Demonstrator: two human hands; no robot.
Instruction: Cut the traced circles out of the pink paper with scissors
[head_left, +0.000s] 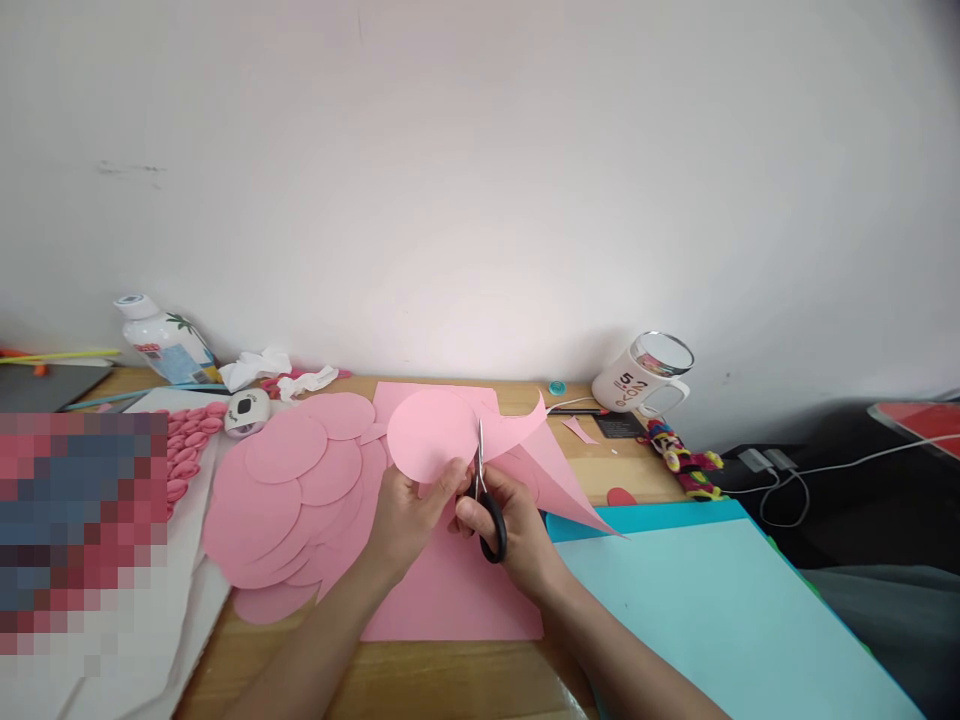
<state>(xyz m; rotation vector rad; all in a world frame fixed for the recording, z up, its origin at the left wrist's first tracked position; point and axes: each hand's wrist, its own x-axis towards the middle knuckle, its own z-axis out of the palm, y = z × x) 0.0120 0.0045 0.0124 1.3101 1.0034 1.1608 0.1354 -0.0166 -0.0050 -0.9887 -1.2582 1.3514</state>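
My left hand (409, 510) pinches a pink paper sheet (439, 432) by its lower edge; its left part is cut into a round shape. My right hand (517, 530) grips black-handled scissors (486, 500), blades pointing up into the paper beside the round part. A pointed strip of the same paper (525, 425) hangs off to the right of the blades. Both hands hover over a flat pink sheet (450, 590) on the wooden table (420, 680).
Several cut pink circles (289, 490) lie piled at left, near a small white punch (247, 412) and pink petals (187, 440). A white bottle (161, 340) lies at back left, a white mug (645, 375) at back right. Light blue sheets (720, 610) cover the right.
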